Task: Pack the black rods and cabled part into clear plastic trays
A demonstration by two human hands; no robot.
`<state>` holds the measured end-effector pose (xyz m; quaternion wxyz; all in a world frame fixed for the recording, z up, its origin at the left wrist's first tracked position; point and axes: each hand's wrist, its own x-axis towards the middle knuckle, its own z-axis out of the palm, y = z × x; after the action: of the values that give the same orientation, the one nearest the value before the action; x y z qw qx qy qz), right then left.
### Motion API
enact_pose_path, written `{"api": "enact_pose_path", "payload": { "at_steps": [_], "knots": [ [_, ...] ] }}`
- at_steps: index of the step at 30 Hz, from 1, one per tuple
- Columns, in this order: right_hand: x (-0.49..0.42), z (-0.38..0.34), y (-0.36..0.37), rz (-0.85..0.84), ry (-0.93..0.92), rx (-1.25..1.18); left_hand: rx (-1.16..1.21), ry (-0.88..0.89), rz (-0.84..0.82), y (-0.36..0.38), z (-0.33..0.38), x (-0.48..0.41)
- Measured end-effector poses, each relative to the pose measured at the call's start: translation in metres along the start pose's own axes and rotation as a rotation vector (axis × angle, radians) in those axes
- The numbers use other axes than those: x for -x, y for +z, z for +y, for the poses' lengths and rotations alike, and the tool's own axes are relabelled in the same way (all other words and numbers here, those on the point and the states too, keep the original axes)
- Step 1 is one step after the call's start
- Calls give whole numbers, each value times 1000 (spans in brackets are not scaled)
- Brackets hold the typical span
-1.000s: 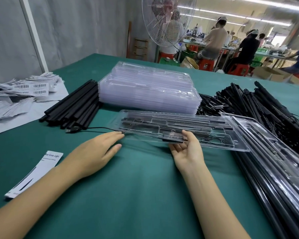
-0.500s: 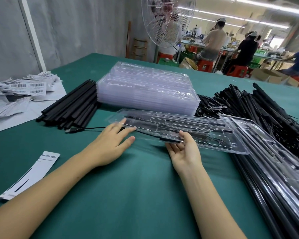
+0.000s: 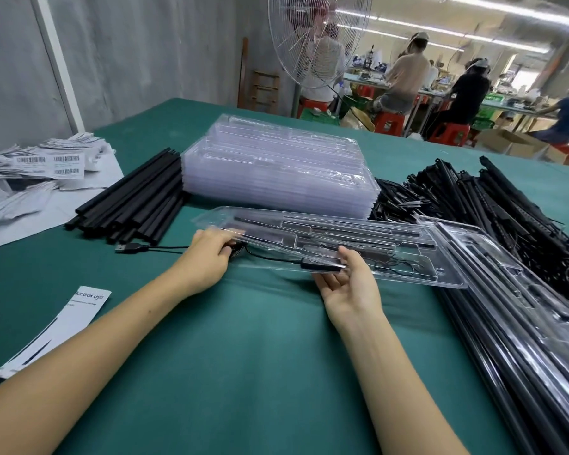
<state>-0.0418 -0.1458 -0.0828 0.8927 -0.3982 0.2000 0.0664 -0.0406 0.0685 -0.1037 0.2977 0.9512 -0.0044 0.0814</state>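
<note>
Currently in hand: one clear tray (image 3: 358, 239), long axis running left to right across me, right end a little nearer than the left and lapping over the filled trays (image 3: 523, 307) at my right. Black pieces lie in its channels, lengthwise with the tray.

Left hand (image 3: 211, 254): fingers curled over the tray's left end, gripping it.

Right hand (image 3: 349, 284): palm up under the near edge, thumb on top, pinching the tray where a small black box (image 3: 322, 266) sits. Hands well apart, joined only by the tray.

Cable (image 3: 168, 247): black, leaves the tray's left end by my left fingers and runs left over the green cloth (image 3: 243, 356). Its plug (image 3: 125, 247) lies flat, pointing left, near the closest ends of the loose rods.

Loose rods (image 3: 135, 198): one bundle on the cloth, long axis slanting from near-left to far-right.

Stack of empty trays (image 3: 276, 169): just behind the held tray, lying the same left-to-right way.

Heap of black parts (image 3: 473, 198): far right, tangled.

Leaflet (image 3: 53, 326): near left. Barcode labels (image 3: 46, 162): far left.
</note>
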Motion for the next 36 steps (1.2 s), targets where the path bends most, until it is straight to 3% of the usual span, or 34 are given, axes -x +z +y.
{"api": "enact_pose_path", "payload": {
  "at_steps": [10, 14, 16, 19, 25, 36],
  "knots": [
    [-2, 1, -1, -3, -4, -5, 42, 169, 73, -1, 0, 7],
    [-2, 2, -1, 8, -6, -6, -12, 222, -66, -8, -4, 18],
    [-2, 1, -1, 10, -11, -1, -292, 198, -167, -7, -7, 24],
    [-2, 1, -1, 4, -17, 2, -584, 132, -140, -3, 5, 33],
    [0, 3, 0, -6, -12, -14, -653, -171, -84, 1, 39, 49],
    [-3, 2, -2, 2, -5, 8, -691, -161, -181, -4, 55, 82]
  ]
}}
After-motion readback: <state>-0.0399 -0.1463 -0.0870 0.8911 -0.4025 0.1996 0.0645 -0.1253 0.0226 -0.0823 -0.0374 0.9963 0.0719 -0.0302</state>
